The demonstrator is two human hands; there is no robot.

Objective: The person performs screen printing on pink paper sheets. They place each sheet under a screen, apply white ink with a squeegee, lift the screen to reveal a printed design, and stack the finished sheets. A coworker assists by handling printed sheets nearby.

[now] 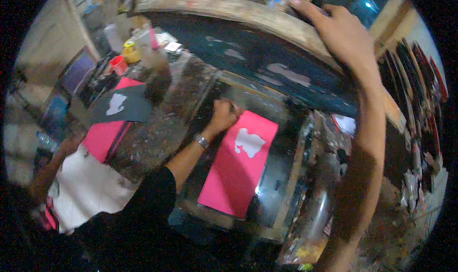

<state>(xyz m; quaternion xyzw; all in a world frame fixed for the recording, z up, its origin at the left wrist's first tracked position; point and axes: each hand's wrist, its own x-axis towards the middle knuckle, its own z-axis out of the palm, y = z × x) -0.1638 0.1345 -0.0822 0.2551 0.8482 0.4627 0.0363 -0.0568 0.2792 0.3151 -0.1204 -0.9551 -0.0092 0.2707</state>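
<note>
Two hands are at work over a screen-printing bench. My right hand (350,36) lies spread flat on the raised wooden frame (248,12), fingers extended over its top edge. My left hand (223,115) is closed, pinching the upper left corner of the pink sheet (236,169); what else it grips I cannot tell. The pink sheet lies flat on the dark bed beneath the frame and already bears a white printed shape (248,142); I judge the print done, removal left. Left of the pink sheet, black and pink sheets (121,107) rest printed. Right of it, a cluttered ledge crowds the edge; room is tight.
</note>
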